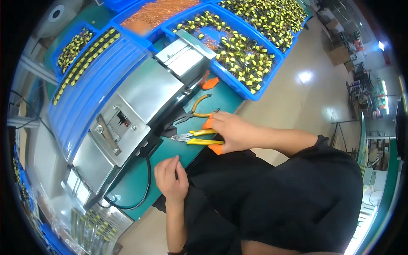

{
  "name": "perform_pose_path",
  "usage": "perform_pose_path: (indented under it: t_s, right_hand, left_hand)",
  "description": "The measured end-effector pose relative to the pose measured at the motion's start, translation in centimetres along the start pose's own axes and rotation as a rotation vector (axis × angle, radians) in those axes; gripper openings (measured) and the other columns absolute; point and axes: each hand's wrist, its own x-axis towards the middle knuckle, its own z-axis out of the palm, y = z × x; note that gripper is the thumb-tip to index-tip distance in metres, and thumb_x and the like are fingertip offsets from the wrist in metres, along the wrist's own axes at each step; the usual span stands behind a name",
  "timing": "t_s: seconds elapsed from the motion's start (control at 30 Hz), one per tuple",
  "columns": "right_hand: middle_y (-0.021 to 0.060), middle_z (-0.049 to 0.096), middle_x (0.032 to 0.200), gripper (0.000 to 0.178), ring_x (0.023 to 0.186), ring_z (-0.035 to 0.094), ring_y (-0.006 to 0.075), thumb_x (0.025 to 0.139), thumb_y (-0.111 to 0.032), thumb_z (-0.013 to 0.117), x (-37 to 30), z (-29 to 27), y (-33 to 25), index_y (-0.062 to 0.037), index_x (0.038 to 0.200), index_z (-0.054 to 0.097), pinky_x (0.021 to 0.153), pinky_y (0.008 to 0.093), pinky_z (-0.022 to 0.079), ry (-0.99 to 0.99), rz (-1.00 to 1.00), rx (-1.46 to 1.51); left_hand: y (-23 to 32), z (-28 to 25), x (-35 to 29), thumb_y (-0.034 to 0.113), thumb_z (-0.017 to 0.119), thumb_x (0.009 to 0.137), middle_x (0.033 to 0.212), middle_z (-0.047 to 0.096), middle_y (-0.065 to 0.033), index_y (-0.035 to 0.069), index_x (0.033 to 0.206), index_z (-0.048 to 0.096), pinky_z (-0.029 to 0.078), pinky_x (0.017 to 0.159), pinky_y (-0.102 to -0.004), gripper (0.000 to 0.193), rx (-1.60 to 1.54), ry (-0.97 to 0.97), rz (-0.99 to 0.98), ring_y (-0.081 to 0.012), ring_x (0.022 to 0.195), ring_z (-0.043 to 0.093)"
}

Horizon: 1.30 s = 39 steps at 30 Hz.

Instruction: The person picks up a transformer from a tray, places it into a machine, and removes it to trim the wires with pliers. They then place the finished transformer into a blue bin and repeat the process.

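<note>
My right hand (233, 131), with orange covers on some fingertips, is closed round a pair of yellow-handled pliers (199, 141). Their handles are spread, and the metal jaws reach toward a small dark piece beside the machine; whether they touch it I cannot tell. My left hand (172, 180) hovers over the table's front edge, its fingers curled and tips close together. Anything between those fingertips is too small to make out. Just beyond the right hand, another pair of pliers (196, 111) with orange-brown handles and dark jaws lies on the green tabletop (132, 185).
A metal machine (140, 91) with clear tubes (95, 87) holding black-and-yellow parts stands on the left. Behind it are a blue bin of parts (259, 91) and a bin of copper-coloured pieces (157, 12). An orange scrap (210, 83) and a black cable (146, 187) lie nearby.
</note>
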Motion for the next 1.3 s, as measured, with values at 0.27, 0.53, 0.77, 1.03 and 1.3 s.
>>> perform_pose_path:
  t_s: [0.27,0.53,0.77,1.03,1.3]
  right_hand:
    - [0.0128,0.055,0.103,0.054,0.091,0.055,0.0327,0.070,-0.017,0.083,3.8,-1.0,0.3,-0.0034,0.115,0.058,0.077,0.0379,0.047,0.467,-0.120,-0.068]
    - [0.0150,0.056,0.119,0.053,0.096,0.055,0.0326,0.077,-0.026,0.081,3.7,1.2,1.0,-0.0034,0.119,0.059,0.083,0.0416,0.044,0.708,-0.099,0.274]
    - [0.0063,0.057,0.095,0.032,0.089,0.055,0.0271,0.077,-0.022,0.078,0.6,0.5,3.7,-0.0074,0.101,0.063,0.074,0.0373,0.044,0.323,-0.029,-0.266]
    - [0.0093,0.052,0.088,0.023,0.082,0.055,0.0286,0.083,-0.013,0.075,-3.2,-1.9,3.2,-0.0037,0.086,0.054,0.067,0.0379,0.045,0.219,-0.142,0.217]
    - [0.0089,0.052,0.083,0.023,0.073,0.053,0.0262,0.079,-0.006,0.078,-2.5,-4.5,1.9,-0.0043,0.089,0.058,0.060,0.0349,0.043,0.400,-0.167,0.179]
  left_hand:
    - [0.1,0.2,0.1,-0.001,0.068,0.077,0.095,0.065,-0.0094,0.004,0.097,0.069,0.047,0.079,-0.0388,0.020,0.054,-0.113,0.113,-0.0305,0.087,0.061]
    - [-0.3,-0.2,0.2,-0.005,0.067,0.077,0.095,0.064,-0.0121,0.001,0.098,0.068,0.049,0.075,-0.0391,0.022,-0.023,-0.073,0.091,-0.0312,0.086,0.060]
    - [-0.3,0.0,0.3,0.001,0.069,0.077,0.097,0.065,-0.0073,0.004,0.100,0.070,0.047,0.079,-0.0383,0.023,0.034,-0.123,0.116,-0.0273,0.089,0.061]
    - [-0.6,0.1,0.0,0.002,0.069,0.077,0.095,0.064,-0.0069,0.005,0.100,0.070,0.046,0.078,-0.0390,0.023,0.061,-0.097,0.106,-0.0274,0.088,0.061]
    - [0.1,0.2,0.6,0.000,0.067,0.078,0.094,0.064,-0.0100,0.003,0.099,0.069,0.047,0.079,-0.0399,0.021,0.080,-0.132,0.130,-0.0297,0.087,0.061]
